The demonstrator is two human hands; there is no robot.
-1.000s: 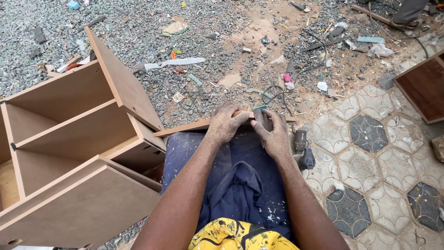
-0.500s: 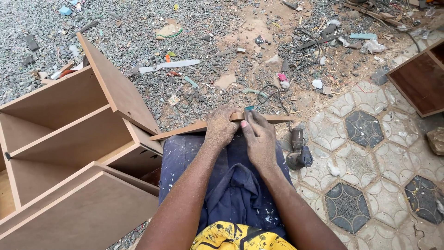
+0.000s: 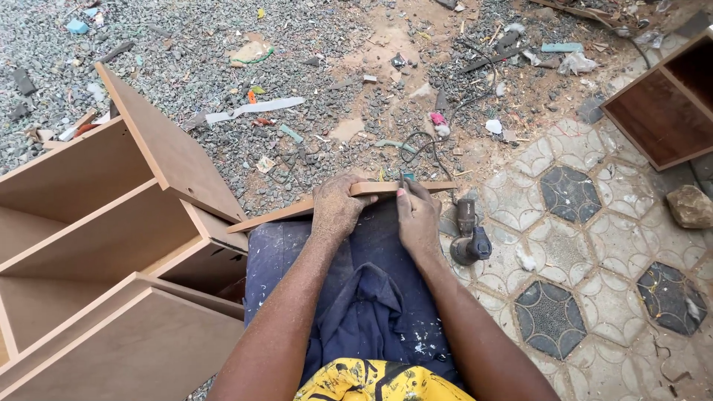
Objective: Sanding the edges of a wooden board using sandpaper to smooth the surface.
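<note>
The person sits with a narrow wooden strip [image 3: 349, 199] laid across the lap, over dark blue work trousers [image 3: 356, 297]. The left hand [image 3: 338, 209] lies palm down on the strip near its middle, fingers curled over the far edge and clenched on it. Since a moment ago the right hand [image 3: 417, 217] has shifted from a looser hold at the strip's end to a pinch right at its edge, where a thin dark tool, possibly a blade or small chisel, shows between the fingertips; the view is too small to tell which. Both hands have drawn closer together, which suggests fine work on the strip's edge is now under way rather than mere positioning. Just beside the right knee a small power tool [image 3: 468, 236] rests on the patterned hexagonal tiles [image 3: 587, 245], its cable trailing off over the gravel [image 3: 223, 67]. To the left an unfinished wooden cabinet [image 3: 96, 245] lies on its side, its open compartments holding nothing that can be seen. At the upper right, a darker wooden box [image 3: 665, 111] stands open too, its interior bare as far as it shows. A stone [image 3: 689, 206] sits near it.
</note>
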